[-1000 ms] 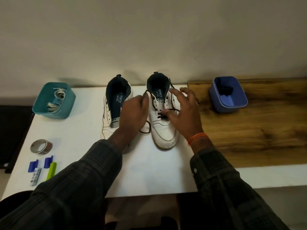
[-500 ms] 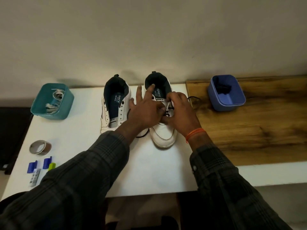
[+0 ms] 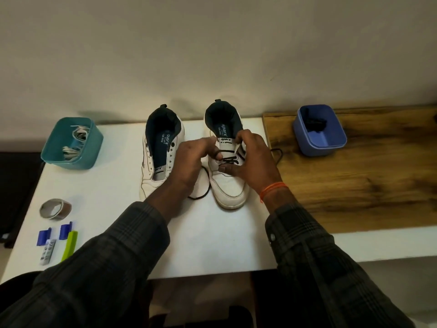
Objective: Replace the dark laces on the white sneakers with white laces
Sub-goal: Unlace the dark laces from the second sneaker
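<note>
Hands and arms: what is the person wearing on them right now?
Both arms wear long dark plaid sleeves. The right sleeve has a pale button at its cuff. An orange thread band circles the right wrist. Left hand and right hand are bare, ungloved.

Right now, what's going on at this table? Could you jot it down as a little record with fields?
Activity: unlacing the right sneaker
Left hand: pinching the dark lace at the eyelets
Right hand: fingers curled on the sneaker's upper edge, thumb pressing below the laces
Loose lace ends: trailing on both sides of that sneaker
Left sneaker: no lace in it
Teal bin: holds white laces
Blue bin: holds something dark, likely a removed lace
Table: white, wooden board on its right part
</note>
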